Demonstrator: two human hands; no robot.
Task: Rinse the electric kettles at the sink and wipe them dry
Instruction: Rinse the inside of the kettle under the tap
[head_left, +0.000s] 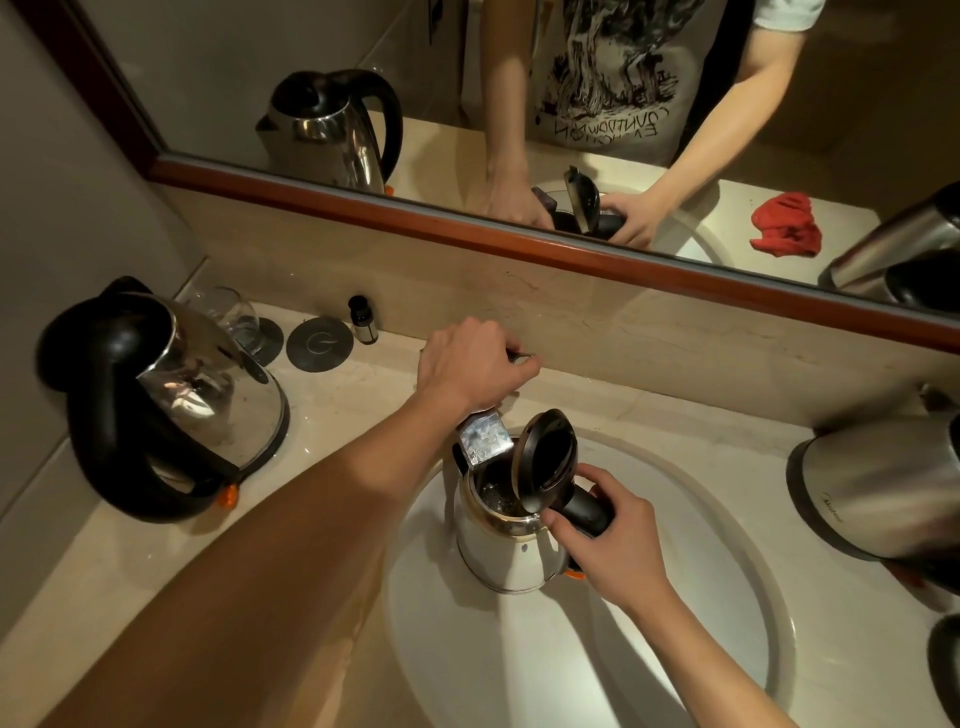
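**Three steel kettles around a sink**

One steel kettle (511, 540) stands upright in the white sink (727, 597) at lower centre, black lid raised. A second, black-handled kettle (171, 405) stands at left. A third kettle (883, 488) sits at the right edge.

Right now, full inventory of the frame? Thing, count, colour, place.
kettle in the sink: 1, steel with black handle, lid open, under the faucet
faucet: 1, chrome, at the basin's back edge
kettle on the left: 1, steel and black, on the counter
kettle on the right: 1, steel, on the counter, cut by the frame edge
glass: 1, clear, back left corner
round coasters: 2, dark, one under the glass
small bottle: 1, dark, by the wall
red cloth: 1, seen only in the mirror
sink: 1, white
left hand: on the faucet handle
right hand: grips the kettle handle
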